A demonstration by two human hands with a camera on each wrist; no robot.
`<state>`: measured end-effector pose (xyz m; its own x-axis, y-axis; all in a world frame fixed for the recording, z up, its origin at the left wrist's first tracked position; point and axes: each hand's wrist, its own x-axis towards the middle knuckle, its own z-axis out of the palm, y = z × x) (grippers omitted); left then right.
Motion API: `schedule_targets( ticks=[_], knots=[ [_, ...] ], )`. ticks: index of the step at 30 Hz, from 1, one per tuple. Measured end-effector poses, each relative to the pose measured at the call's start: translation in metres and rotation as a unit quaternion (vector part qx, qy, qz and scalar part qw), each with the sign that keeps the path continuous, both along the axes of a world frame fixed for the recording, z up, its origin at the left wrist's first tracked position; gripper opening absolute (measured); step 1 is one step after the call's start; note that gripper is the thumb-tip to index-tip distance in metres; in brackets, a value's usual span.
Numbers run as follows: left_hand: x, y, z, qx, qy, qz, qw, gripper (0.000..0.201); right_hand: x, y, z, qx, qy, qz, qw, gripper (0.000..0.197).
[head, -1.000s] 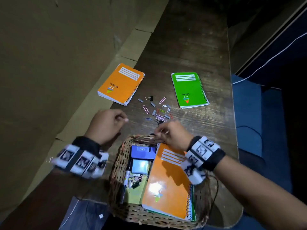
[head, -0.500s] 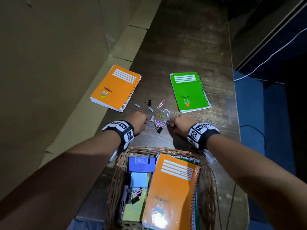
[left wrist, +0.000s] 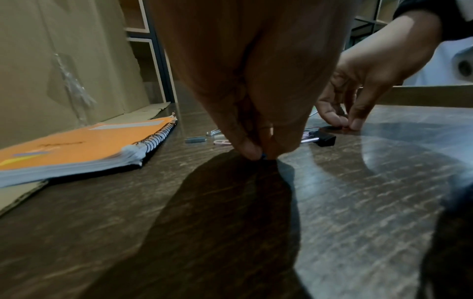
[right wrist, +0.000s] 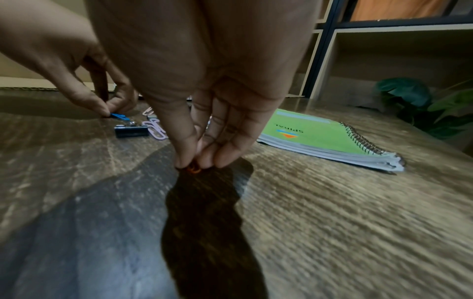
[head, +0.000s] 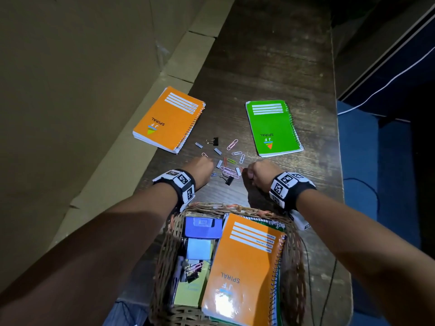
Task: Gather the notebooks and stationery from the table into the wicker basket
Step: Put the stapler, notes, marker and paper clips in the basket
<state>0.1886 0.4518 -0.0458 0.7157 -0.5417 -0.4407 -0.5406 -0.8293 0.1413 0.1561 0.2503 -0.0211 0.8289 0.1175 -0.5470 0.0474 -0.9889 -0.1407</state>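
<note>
Nearest the person, the wicker basket (head: 164,252) sits at the front edge of the desk (head: 270,55) and already holds an orange spiral notebook (head: 244,267) lying over a green one, with a blue box, sticky-note pads and some clips packed in beside them. Just past the basket rim both hands work the scatter of small stationery. The left hand (head: 201,169) pinches a blue paper clip (right wrist: 118,116) between thumb and fingertips, right at the desk surface. The right hand (head: 260,174) pinches an orange-red paper clip (right wrist: 193,168) in the same way, its tips pressed to the wood. Between the hands lie a black binder clip (head: 228,179), pink paper clips (head: 229,171) and grey staple strips (head: 219,164), some overlapping. Farther back a second binder clip (head: 213,141) lies among more clips, and beyond that a second orange notebook (head: 168,118) rests to the left and a green notebook (head: 273,128) to the right, both flat on the desk. The risk here is the grip: flat wire clips on smooth wood can slide out of a fingertip pinch, or snag a neighbouring clip and drag it along, dropping it short of the basket. Small clips may also slip through the wicker weave.
</note>
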Motion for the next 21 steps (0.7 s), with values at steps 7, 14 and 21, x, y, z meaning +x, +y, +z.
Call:
schedule_targets(
  ticks=[7,14,21],
  knots=[
    [-0.009,0.019,0.023,-0.073,0.045,0.13,0.988,0.014,0.0,-0.008,-0.006,0.03,-0.002,-0.014,0.999,0.021],
    [-0.072,0.073,0.106,-0.193,0.027,0.16,0.968,0.013,-0.014,-0.002,0.052,0.157,-0.064,-0.011,0.986,0.019],
    [-0.203,0.089,0.078,-0.217,0.112,0.182,0.953,0.024,-0.092,0.055,0.057,0.232,0.032,0.043,0.971,0.021]
  ],
)
